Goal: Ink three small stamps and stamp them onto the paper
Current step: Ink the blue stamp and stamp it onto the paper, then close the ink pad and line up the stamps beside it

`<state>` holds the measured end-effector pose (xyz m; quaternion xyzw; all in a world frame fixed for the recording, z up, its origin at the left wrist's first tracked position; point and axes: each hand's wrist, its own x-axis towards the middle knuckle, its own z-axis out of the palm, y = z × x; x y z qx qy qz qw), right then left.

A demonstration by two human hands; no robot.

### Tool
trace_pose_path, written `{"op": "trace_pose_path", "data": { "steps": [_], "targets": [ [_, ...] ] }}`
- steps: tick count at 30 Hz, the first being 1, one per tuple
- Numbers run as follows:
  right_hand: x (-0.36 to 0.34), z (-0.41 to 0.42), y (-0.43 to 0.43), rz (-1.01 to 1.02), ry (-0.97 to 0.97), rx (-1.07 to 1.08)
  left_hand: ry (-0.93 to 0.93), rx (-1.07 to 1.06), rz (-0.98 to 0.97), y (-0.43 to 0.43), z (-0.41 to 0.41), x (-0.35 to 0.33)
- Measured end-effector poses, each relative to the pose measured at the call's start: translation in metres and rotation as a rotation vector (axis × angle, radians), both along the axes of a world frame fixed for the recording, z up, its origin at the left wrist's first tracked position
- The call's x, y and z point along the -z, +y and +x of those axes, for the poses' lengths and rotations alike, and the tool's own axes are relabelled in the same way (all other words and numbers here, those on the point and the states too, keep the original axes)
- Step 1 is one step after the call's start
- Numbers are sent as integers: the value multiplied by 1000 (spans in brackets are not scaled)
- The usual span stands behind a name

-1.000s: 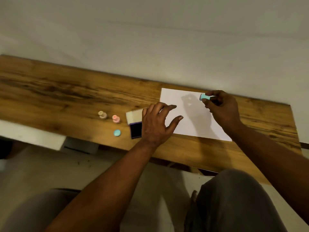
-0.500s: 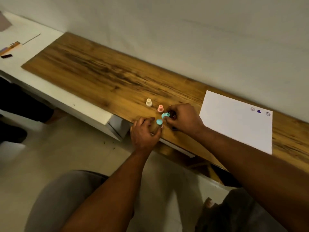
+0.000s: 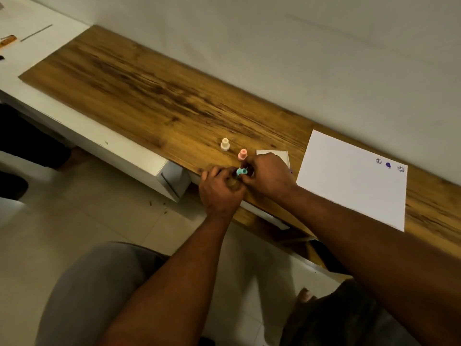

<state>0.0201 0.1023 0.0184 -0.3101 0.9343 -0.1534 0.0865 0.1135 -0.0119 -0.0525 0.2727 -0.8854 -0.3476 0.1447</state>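
A small blue stamp [image 3: 241,172] is pinched between both hands at the front edge of the wooden desk. My right hand [image 3: 268,176] grips its body from the right. My left hand [image 3: 219,189] closes on its cap end from the left, and the cap itself is mostly hidden. A pink stamp [image 3: 242,154] and a cream stamp [image 3: 225,144] stand upright just behind the hands. The white ink pad lid [image 3: 273,154] shows behind my right hand, which covers the pad itself. The white paper [image 3: 349,186] lies to the right with three purple prints [image 3: 388,165] near its far right corner.
The wooden desk top [image 3: 149,96] runs left along a pale wall. A white cabinet [image 3: 119,151] juts out under its front edge. An orange object [image 3: 8,41] lies on a white surface at far left. My knees and a tiled floor are below.
My right hand carried the blue stamp from the paper to the left, beside the other stamps. My left hand left the ink pad, took the blue cap and met the stamp.
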Motion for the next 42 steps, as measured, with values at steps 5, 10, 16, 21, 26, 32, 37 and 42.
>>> {"op": "trace_pose_path", "data": {
  "steps": [5, 10, 16, 21, 26, 32, 37, 42],
  "targets": [
    [0, 2, -5, 66, 14, 8, -28, -5, 24, -1, -1, -2],
    [-4, 0, -17, 191, 23, 44, -32, -5, -1, 0, -3, 3],
    [-7, 6, -23, 225, 26, 88, -33, -8, -16, 4, -3, 3],
    [-9, 4, 5, 42, 47, 148, -21, -10, -30, 4, -3, 4],
    [-13, -31, 52, -187, 84, 354, 94, -37, -137, 17, 11, 12],
    [-13, -77, 63, 85, -90, 100, 39, -96, -96, 44, 12, 12],
    [-9, -82, 60, 119, -104, 19, 0, -114, -54, 66, 2, 4],
    [-3, -81, 59, 155, -119, 5, -16, -103, -54, 77, -4, 5]
  ]
}}
